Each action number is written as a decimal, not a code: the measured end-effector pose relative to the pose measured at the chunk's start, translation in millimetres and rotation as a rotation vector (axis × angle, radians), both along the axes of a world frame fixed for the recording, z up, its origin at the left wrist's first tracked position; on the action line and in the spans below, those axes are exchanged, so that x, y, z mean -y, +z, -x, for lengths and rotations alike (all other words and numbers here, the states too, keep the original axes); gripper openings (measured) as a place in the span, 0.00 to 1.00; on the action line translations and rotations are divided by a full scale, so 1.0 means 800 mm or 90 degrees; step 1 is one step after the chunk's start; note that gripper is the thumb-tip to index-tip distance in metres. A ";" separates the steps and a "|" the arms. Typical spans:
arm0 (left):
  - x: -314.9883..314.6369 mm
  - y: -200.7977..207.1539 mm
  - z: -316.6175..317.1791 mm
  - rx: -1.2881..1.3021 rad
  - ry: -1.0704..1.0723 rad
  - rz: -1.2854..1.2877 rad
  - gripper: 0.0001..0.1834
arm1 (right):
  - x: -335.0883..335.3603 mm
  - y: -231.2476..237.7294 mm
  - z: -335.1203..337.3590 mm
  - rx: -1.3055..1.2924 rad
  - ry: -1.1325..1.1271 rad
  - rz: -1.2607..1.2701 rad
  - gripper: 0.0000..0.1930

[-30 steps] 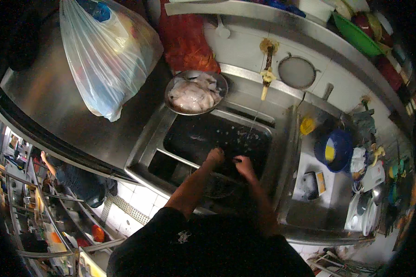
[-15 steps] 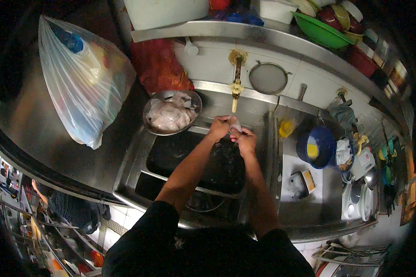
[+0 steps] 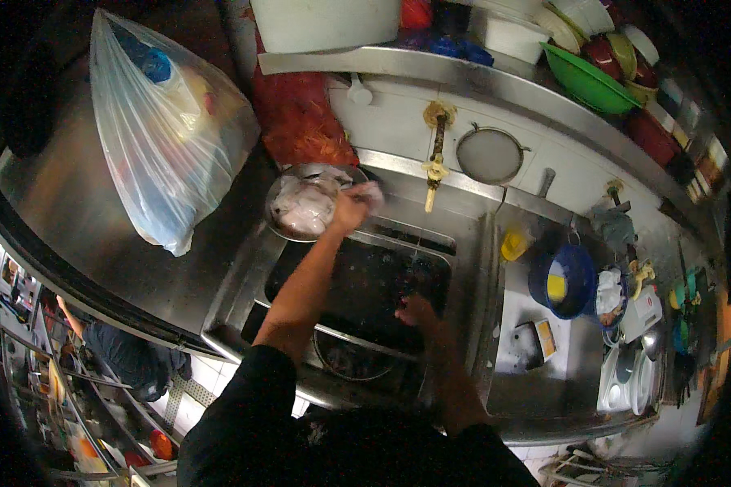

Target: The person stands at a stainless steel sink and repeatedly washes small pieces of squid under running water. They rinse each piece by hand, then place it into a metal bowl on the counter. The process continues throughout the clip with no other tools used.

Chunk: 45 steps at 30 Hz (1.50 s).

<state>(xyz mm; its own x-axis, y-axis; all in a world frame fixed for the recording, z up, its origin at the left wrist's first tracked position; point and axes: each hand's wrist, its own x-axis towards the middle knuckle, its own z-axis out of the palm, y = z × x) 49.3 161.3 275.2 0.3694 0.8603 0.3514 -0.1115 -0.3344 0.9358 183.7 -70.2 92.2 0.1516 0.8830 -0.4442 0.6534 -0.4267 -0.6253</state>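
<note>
At the right rim of a round metal bowl (image 3: pixel 278 228), my left hand (image 3: pixel 351 213) grips a pale, slippery raw piece (image 3: pixel 372 196) that looks like squid, smeared by motion. More such pinkish-white pieces with dark patches (image 3: pixel 304 203) fill the bowl. Lower and to the right, my right hand (image 3: pixel 418 311) is over a dark, wet basin (image 3: pixel 357 276) in the sink, in shadow. Its fingers are curled together, and whatever they may hold cannot be made out. The brass tap (image 3: pixel 435 169) with a pale spout hangs above, apart from both hands.
Left of the bowl, a full translucent plastic bag (image 3: pixel 170 154) stands on the steel counter. A red mesh sack (image 3: pixel 300 122) leans behind the bowl. A round strainer (image 3: pixel 490 154) hangs on the wall. On the right are a blue bucket (image 3: pixel 536 280) and white plates (image 3: pixel 620 381).
My hands have come apart from beneath the tap. The left has carried the pale piece left to the bowl; the right has dropped lower over the basin. The view has shifted slightly.
</note>
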 end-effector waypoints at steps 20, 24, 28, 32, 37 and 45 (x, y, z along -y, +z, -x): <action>0.174 -0.216 0.063 -0.330 -0.288 -0.095 0.17 | 0.032 0.076 0.011 -0.145 -0.079 -0.166 0.11; 0.190 -0.111 0.050 -0.076 -0.387 0.279 0.17 | 0.027 0.122 0.010 -0.705 -0.250 -0.223 0.11; 0.180 -0.126 0.047 0.031 -0.383 0.367 0.11 | 0.015 0.134 0.033 -0.548 -0.293 -0.298 0.10; 0.193 -0.116 0.059 -0.037 -0.321 0.398 0.08 | 0.008 0.087 0.048 -0.438 -0.387 -0.381 0.12; 0.194 -0.153 0.054 -0.227 -0.189 0.041 0.10 | 0.034 0.066 0.051 -0.828 -0.212 -0.349 0.18; 0.202 -0.166 0.100 -0.522 -0.104 -0.088 0.15 | 0.033 0.025 0.087 -0.846 -0.252 -0.078 0.09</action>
